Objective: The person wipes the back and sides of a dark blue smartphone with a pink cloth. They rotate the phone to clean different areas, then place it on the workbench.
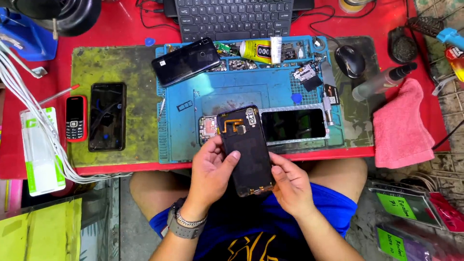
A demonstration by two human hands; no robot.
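Gripping one phone back cover [247, 147], both hands [212, 166] clamp it; three phones lie nearby.

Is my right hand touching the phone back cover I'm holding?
Touching. The head view shows the right hand with its fingertips on the lower right edge of the phone back cover, while the left hand grips its left side.

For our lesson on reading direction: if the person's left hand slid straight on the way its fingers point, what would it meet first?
Probably the small circuit board on the blue mat, just beyond the left hand; depth is uncertain.
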